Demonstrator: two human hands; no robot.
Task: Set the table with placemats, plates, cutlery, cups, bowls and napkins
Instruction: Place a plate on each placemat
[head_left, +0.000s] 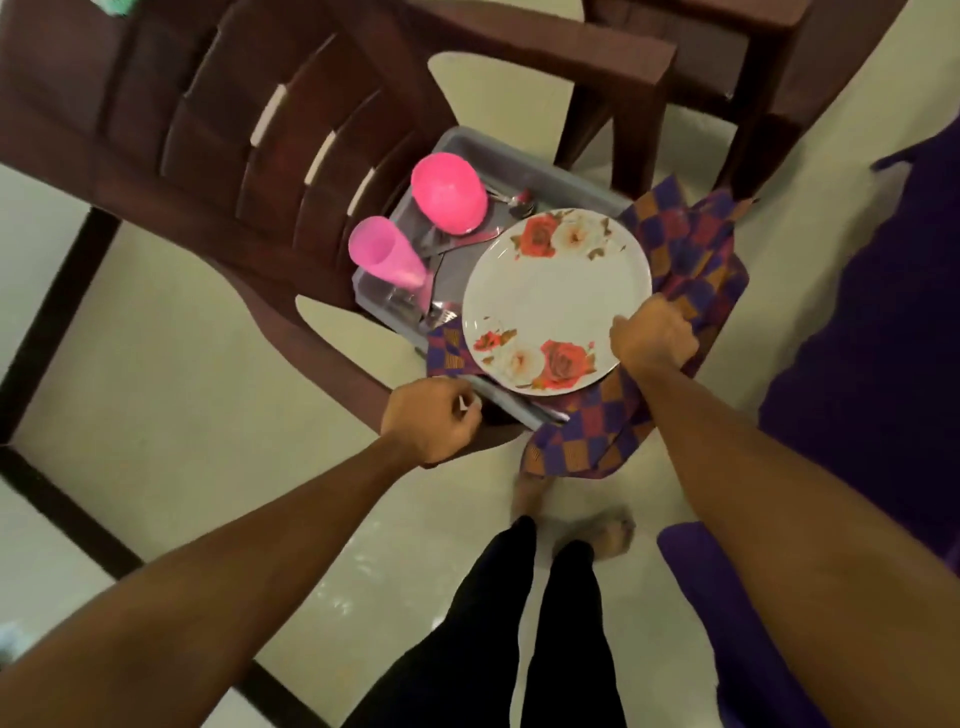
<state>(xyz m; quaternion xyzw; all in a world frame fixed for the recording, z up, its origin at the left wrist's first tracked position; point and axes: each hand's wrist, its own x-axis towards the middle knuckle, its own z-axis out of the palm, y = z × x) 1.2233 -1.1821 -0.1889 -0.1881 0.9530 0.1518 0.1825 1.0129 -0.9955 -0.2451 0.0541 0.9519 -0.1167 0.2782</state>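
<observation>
Plate (556, 301): round, glossy white, rose prints, lying over the grey tray (524, 410) on the brown chair (234, 156).
Right hand (653, 335): gripping plate rim and checked purple-orange cloth (691, 260).
Left hand (431, 418): curling shut near the tray edge; what it is holding, cannot tell.
Cups (449, 193): two pink, translucent plastic.

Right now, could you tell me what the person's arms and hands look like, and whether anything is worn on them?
Both arms are bare to the frame edge: no sleeves, watch or bracelets. The left hand and right hand show no rings or gloves.
</observation>
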